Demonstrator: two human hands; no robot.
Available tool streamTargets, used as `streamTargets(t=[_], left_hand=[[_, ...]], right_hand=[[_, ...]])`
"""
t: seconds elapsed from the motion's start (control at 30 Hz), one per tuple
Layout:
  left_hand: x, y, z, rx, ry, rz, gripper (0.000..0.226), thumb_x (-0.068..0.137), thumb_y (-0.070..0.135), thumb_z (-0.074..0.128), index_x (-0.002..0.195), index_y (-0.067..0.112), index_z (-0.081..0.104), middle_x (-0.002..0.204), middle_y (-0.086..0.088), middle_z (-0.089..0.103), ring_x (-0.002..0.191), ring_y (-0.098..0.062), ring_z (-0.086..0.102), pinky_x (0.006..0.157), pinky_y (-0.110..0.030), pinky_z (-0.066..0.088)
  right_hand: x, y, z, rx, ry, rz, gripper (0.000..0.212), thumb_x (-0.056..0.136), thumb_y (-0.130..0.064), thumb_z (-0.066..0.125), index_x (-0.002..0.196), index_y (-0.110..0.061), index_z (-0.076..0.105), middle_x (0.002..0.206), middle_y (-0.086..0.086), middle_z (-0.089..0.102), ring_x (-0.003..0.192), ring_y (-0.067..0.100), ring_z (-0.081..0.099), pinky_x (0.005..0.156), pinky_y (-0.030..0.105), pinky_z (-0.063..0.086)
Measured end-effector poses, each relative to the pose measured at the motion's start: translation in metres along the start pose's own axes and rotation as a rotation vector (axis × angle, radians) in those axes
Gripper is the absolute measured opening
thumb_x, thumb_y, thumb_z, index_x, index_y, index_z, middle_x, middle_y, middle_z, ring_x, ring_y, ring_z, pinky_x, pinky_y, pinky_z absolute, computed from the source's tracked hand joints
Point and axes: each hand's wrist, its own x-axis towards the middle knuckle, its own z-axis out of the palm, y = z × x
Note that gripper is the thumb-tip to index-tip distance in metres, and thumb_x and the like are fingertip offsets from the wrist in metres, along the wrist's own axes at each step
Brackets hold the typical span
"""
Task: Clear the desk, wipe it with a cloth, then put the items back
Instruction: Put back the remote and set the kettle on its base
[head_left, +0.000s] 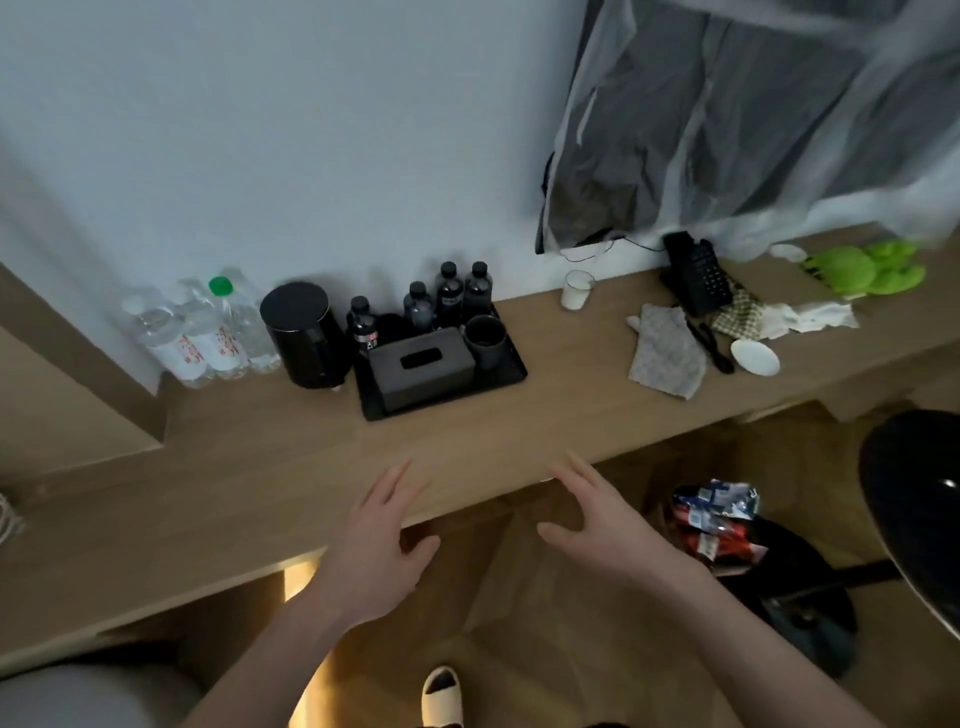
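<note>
**My hands hover at the desk edge, nothing held**

At the far left of the desk, against the wall, stand clear water bottles, one with a green cap. Just beside them is a black kettle. Next comes a black tray that holds a dark tissue box, several small dark bottles and a dark cup.

My left hand is over the front edge of the desk, fingers straight and spread, gripping nothing. My right hand is near it, a little past the edge, fingers also loose and apart, and it holds nothing.

Further right stands a glass with something white inside. Then the grey cloth lies flat on the desk, well apart from both my hands. Just beside it are a black telephone, a small white dish and crumpled paper. At the far right lies a green soft toy. Below the desk, on the right, is a black bin with wrappers on top.
</note>
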Motion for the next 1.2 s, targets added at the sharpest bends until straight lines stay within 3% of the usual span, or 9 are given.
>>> streamTargets(t=[0.23, 0.4, 0.53, 0.67, 0.73, 1.0, 1.2], left_hand=[[-0.016, 0.088, 0.023, 0.110, -0.032, 0.164, 0.072, 0.098, 0.048, 0.060, 0.157, 0.048, 0.018, 0.167, 0.025, -0.001, 0.157, -0.009, 0.003, 0.126, -0.037, 0.009], [-0.031, 0.189, 0.065, 0.127, -0.042, 0.338, 0.079, 0.099, 0.045, 0.058, 0.158, 0.052, 0.006, 0.168, 0.022, -0.001, 0.156, -0.008, 0.007, 0.128, -0.036, 0.016], [-0.048, 0.282, 0.108, 0.088, -0.008, 0.432, 0.076, 0.097, 0.041, 0.062, 0.157, 0.051, 0.016, 0.167, 0.027, -0.001, 0.156, -0.008, 0.011, 0.127, -0.041, 0.022], [-0.074, 0.374, 0.169, 0.054, -0.024, 0.474, 0.070, 0.096, 0.045, 0.064, 0.155, 0.050, 0.026, 0.166, 0.027, 0.002, 0.156, -0.007, 0.008, 0.128, -0.041, 0.021], [-0.089, 0.411, 0.200, 0.037, -0.050, 0.494, 0.070, 0.096, 0.047, 0.064, 0.154, 0.051, 0.026, 0.166, 0.029, -0.001, 0.157, -0.007, 0.005, 0.127, -0.043, 0.023], [-0.112, 0.481, 0.278, 0.187, -0.194, 0.534, 0.067, 0.096, 0.050, 0.060, 0.154, 0.048, 0.026, 0.168, 0.024, 0.000, 0.157, -0.009, 0.003, 0.128, -0.042, 0.017], [-0.076, 0.536, 0.322, 0.259, -0.224, 0.545, 0.066, 0.097, 0.047, 0.060, 0.155, 0.043, 0.030, 0.170, 0.018, 0.006, 0.157, -0.012, 0.009, 0.128, -0.037, 0.017]], right_hand=[[-0.098, 0.054, -0.037, 0.019, 0.177, 0.035, 0.078, 0.095, -0.053, 0.064, 0.158, -0.050, 0.019, 0.168, -0.027, -0.002, 0.157, 0.009, 0.010, 0.126, 0.038, 0.027], [-0.186, 0.126, -0.077, 0.054, 0.284, 0.047, 0.077, 0.094, -0.056, 0.065, 0.155, -0.057, 0.019, 0.164, -0.036, -0.004, 0.156, 0.004, 0.013, 0.124, 0.040, 0.033], [-0.262, 0.193, -0.110, 0.044, 0.354, 0.048, 0.077, 0.093, -0.056, 0.065, 0.155, -0.058, 0.019, 0.164, -0.036, -0.001, 0.155, 0.005, 0.018, 0.121, 0.041, 0.038], [-0.343, 0.264, -0.137, 0.038, 0.411, 0.095, 0.075, 0.095, -0.054, 0.064, 0.156, -0.055, 0.022, 0.164, -0.034, 0.003, 0.152, 0.000, 0.019, 0.118, 0.025, 0.032], [-0.371, 0.297, -0.148, 0.009, 0.449, 0.104, 0.074, 0.094, -0.058, 0.063, 0.156, -0.054, 0.023, 0.165, -0.032, 0.005, 0.153, 0.001, 0.020, 0.119, 0.027, 0.032], [-0.436, 0.397, -0.175, 0.044, 0.471, 0.162, 0.070, 0.094, -0.055, 0.064, 0.154, -0.053, 0.028, 0.166, -0.029, 0.009, 0.153, 0.006, 0.025, 0.121, 0.035, 0.037], [-0.447, 0.464, -0.203, 0.077, 0.469, 0.219, 0.071, 0.093, -0.054, 0.065, 0.154, -0.052, 0.028, 0.166, -0.028, 0.011, 0.151, 0.004, 0.027, 0.116, 0.027, 0.035]])
